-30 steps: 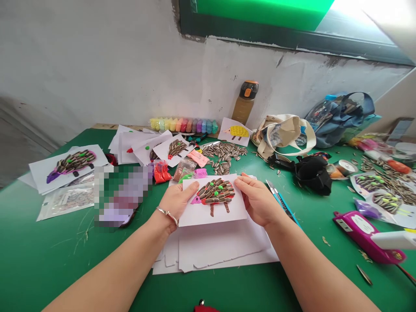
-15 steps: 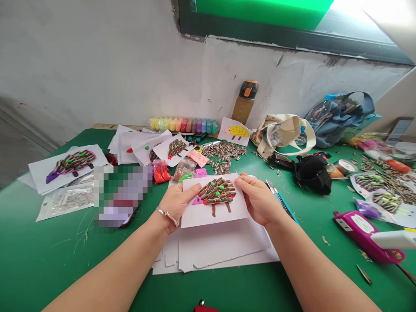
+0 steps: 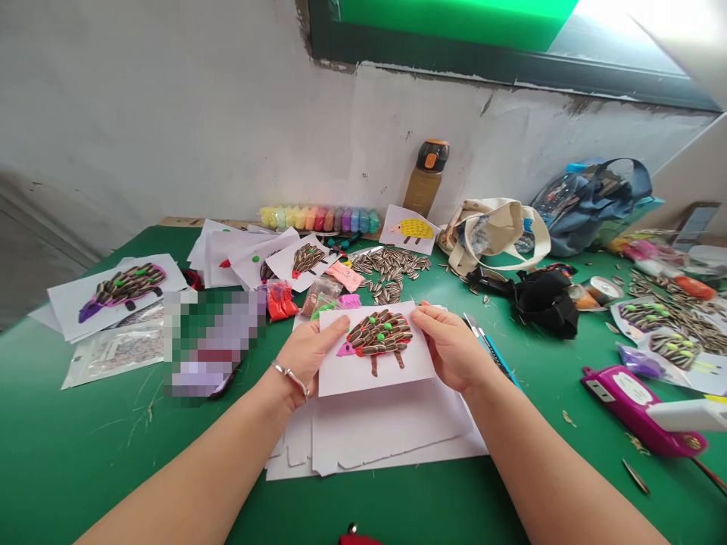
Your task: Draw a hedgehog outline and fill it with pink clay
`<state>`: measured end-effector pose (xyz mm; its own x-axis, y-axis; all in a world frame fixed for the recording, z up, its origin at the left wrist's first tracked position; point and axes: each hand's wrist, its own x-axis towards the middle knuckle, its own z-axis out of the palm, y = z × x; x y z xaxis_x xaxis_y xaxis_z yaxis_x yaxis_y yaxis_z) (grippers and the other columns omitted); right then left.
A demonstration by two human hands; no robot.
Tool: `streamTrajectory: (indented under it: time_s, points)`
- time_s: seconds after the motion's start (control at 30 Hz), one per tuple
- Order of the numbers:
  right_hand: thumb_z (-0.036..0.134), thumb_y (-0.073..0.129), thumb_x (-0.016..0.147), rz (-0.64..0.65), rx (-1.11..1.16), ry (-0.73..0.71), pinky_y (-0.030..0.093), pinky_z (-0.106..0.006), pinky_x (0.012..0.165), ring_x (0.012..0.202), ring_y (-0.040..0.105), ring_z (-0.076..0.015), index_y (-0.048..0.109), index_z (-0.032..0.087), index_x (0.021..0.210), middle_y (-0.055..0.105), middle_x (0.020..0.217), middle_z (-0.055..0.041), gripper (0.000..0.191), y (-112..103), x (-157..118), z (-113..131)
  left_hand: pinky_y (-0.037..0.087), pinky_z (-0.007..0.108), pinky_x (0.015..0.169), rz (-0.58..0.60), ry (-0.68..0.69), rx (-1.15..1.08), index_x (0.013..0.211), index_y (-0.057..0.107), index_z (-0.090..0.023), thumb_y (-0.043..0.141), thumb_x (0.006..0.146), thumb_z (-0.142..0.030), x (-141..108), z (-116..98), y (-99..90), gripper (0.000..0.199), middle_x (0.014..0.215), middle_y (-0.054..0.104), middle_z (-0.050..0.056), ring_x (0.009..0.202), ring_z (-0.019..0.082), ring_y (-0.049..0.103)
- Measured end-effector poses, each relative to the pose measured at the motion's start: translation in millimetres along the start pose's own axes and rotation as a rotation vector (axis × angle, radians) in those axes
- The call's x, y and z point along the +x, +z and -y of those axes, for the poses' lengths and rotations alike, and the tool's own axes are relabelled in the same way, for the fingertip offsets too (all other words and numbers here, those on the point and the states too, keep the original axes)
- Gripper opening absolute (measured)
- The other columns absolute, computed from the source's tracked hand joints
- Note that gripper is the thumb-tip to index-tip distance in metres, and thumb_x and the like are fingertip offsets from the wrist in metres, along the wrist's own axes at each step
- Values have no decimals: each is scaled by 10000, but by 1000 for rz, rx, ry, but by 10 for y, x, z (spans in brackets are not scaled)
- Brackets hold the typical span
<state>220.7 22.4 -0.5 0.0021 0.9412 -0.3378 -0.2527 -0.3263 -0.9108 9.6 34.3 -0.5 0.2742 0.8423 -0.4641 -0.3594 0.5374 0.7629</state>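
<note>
Both my hands hold up a white paper card (image 3: pixel 346 382) bearing a hedgehog made of sunflower seeds, with a pink clay face, green dots, a red edge and brown legs. My left hand (image 3: pixel 307 352) pinches its left edge, thumb on the front. At the upper right corner my right hand (image 3: pixel 454 344) grips it, also thumb in front. The fingers behind the card are mostly hidden. Below the card lies a stack of white paper sheets (image 3: pixel 391 435). A blue craft knife (image 3: pixel 491 348) rests just beyond my right hand.
Behind are a sunflower seed pile (image 3: pixel 391 265), clay packets (image 3: pixel 321 219), a bottle (image 3: pixel 425 178) and a yellow hedgehog picture (image 3: pixel 410 228). More hedgehog cards (image 3: pixel 122 291) lie left. At right are a cloth bag (image 3: pixel 482 231), a black strap (image 3: pixel 545 303) and a magenta device (image 3: pixel 630 409).
The card stays in both hands, in almost the same place and tilt. The whole view has shifted very slightly.
</note>
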Motion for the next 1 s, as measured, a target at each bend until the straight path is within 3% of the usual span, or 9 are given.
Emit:
streamTrajectory:
  time_s: [0.1,0.3,0.43,0.73,1.0]
  points:
    - [505,738,685,58,17,46,470,-279,541,633,622,-180,658,224,810,665,682,-11,318,-3,-29,31,585,329,555,-50,42,59,924,700,-92,801,698,-275,3,-9,-15,308,785,743,131,599,239,700]
    - [397,758,678,207,-75,139,483,-240,513,606,590,-136,683,204,807,656,718,-11,244,-13,-67,75,582,336,554,-132,119,69,946,702,-103,807,695,-342,-16,-54,-15,362,825,747,124,633,259,709]
    - [392,761,656,174,-117,73,471,-219,455,590,577,-134,702,198,813,630,653,5,256,-2,-54,64,589,358,559,-89,54,-3,842,693,-114,766,739,-442,-27,-78,22,352,737,736,108,607,262,708]
    - [439,654,762,63,-290,-103,479,-216,412,634,594,-151,724,217,965,676,695,-16,309,-44,-17,48,590,334,651,15,46,-3,912,704,-98,883,592,-323,-20,-39,54,429,909,745,143,774,269,716]
    - [433,649,766,-5,-297,-178,444,-222,401,577,558,-126,697,195,838,667,740,-11,253,-68,-2,22,567,295,639,73,-28,29,936,726,-117,906,515,-218,-10,-2,25,469,961,743,133,769,246,709]
